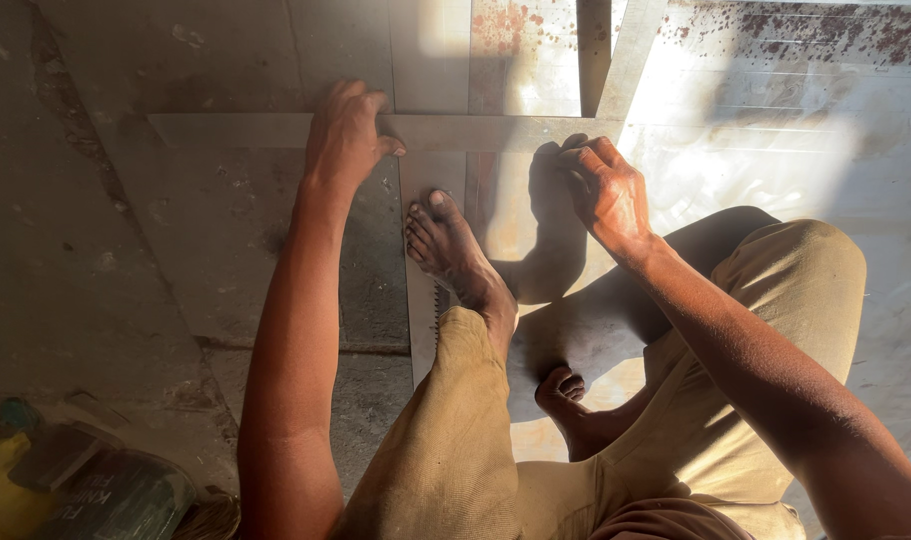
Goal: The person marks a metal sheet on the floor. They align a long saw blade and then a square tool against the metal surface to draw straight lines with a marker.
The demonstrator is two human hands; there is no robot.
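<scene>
Nearest the viewer, bottom left corner: a dark green lidded plastic container (116,495) beside a yellow plastic object (1,490), both lying on the grey concrete floor (96,250); details are too dim to tell.

Centre foreground: the person's legs in khaki cloth trousers (456,430). One bare foot (566,395) is tucked under, toes curled. The other bare foot (451,250) is stretched forward, its sole pressing on a long pale flat strip (421,330) with a toothed edge, which lies on the floor and runs away from the person.

Middle distance: a long flat grey metal bar (236,130), lying crosswise, meets the toothed strip at a right angle just beyond the toes.

The left hand (346,135) lies palm down on the crosswise bar, fingers spread flat, thumb reaching toward the junction; it presses rather than grips.

The right hand (608,190) is at the sunlit end of the same bar, fingers curled down with tips on or just beside the bar's edge; whether it holds anything small cannot be told.

Farthest: a pale sheet surface with rust-red speckles (776,40), crossed by two narrow upright pale strips (626,55), in strong sunlight.
</scene>
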